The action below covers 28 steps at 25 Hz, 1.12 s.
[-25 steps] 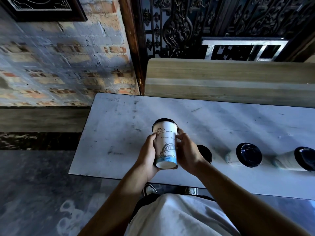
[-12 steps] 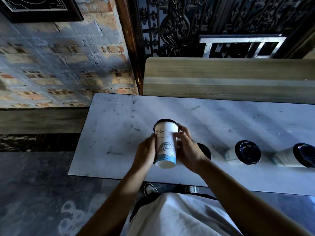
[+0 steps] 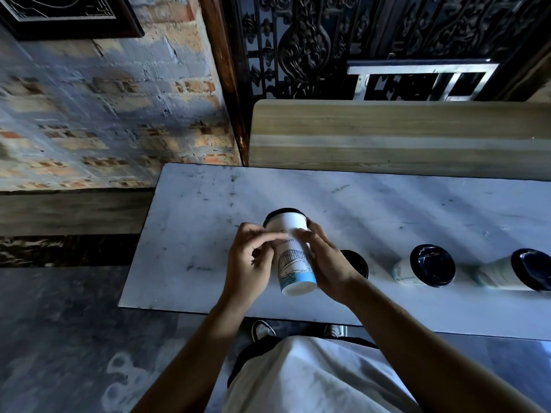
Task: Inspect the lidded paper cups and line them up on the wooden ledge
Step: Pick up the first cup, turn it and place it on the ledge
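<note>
A white paper cup (image 3: 293, 257) with a black lid, a bridge drawing and a blue band hangs tilted above the pale table (image 3: 190, 234). My left hand (image 3: 249, 263) grips its left side and my right hand (image 3: 326, 260) its right side, fingers across the print. Behind my right hand stands another lidded cup (image 3: 357, 262), mostly hidden. Two more lidded cups (image 3: 429, 265) (image 3: 527, 272) stand in a row to the right. The wooden ledge (image 3: 387, 138) runs along the far side of the table.
A brick wall (image 3: 104, 114) rises at the left and an ornate dark metal grille (image 3: 298, 46) stands behind the ledge. The table's near edge is just in front of my body, with dark floor to the left.
The cup has turned in my hands, so the bridge drawing sits further right. My left fingers have shifted across the cup's upper front.
</note>
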Each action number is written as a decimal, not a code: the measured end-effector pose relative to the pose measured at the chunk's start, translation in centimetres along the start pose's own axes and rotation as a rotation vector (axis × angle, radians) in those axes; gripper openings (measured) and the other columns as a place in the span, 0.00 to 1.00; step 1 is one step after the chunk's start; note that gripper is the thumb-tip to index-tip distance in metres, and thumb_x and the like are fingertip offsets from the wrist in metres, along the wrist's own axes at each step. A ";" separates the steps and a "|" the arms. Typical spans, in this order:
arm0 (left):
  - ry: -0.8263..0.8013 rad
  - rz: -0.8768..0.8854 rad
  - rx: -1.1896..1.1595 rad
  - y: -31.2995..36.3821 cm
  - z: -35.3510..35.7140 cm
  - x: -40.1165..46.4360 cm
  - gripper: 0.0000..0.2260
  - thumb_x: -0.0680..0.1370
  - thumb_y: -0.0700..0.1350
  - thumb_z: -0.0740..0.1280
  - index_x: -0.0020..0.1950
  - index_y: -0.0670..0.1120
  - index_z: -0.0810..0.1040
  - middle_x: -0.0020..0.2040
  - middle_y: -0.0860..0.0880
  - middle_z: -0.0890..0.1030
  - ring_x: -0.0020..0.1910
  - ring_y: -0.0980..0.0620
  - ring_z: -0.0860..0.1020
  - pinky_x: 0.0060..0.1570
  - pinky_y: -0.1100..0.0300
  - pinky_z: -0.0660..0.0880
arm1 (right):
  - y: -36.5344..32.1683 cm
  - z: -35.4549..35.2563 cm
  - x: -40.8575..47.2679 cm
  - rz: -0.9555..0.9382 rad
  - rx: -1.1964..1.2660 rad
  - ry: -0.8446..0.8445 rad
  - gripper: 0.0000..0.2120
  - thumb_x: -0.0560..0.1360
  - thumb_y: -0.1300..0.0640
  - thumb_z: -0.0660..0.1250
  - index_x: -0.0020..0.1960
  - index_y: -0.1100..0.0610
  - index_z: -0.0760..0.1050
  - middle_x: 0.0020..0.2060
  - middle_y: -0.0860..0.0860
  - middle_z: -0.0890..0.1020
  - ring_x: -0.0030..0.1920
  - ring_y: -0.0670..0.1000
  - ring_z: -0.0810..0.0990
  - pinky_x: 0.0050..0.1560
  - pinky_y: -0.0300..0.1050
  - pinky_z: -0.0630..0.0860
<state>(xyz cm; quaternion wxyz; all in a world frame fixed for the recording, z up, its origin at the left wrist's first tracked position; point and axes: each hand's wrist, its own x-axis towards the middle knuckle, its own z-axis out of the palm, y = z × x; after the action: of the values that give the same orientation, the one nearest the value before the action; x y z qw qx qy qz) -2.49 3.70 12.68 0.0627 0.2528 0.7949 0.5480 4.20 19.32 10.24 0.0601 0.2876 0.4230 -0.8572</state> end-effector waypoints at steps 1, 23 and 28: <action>0.009 -0.029 -0.035 0.2 0.0 -0.1 0.19 0.72 0.31 0.63 0.50 0.51 0.87 0.49 0.44 0.75 0.46 0.48 0.77 0.47 0.59 0.77 | -0.1 -0.1 -0.1 -0.004 -0.006 -0.012 0.27 0.71 0.47 0.73 0.70 0.43 0.73 0.55 0.62 0.81 0.47 0.64 0.78 0.54 0.58 0.76; 0.073 -0.113 -0.191 -1.1 -1.1 -0.7 0.09 0.77 0.41 0.73 0.56 0.51 0.82 0.53 0.45 0.82 0.49 0.51 0.83 0.44 0.61 0.82 | -1.6 -0.8 -0.9 0.010 0.020 0.153 0.24 0.79 0.62 0.63 0.73 0.47 0.70 0.43 0.53 0.86 0.35 0.52 0.80 0.36 0.44 0.75; 0.045 0.068 -0.121 -1.2 -1.2 -0.4 0.08 0.77 0.32 0.71 0.55 0.39 0.86 0.52 0.41 0.82 0.51 0.44 0.83 0.47 0.46 0.83 | -2.2 -0.5 -0.9 -0.001 0.026 0.162 0.24 0.79 0.62 0.66 0.74 0.52 0.70 0.41 0.55 0.86 0.38 0.54 0.80 0.38 0.44 0.77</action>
<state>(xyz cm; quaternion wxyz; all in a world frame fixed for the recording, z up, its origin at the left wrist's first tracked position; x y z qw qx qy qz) -3.00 2.23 11.98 0.0412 0.2628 0.7526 0.6023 4.39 21.00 12.01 0.0218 0.3564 0.4154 -0.8366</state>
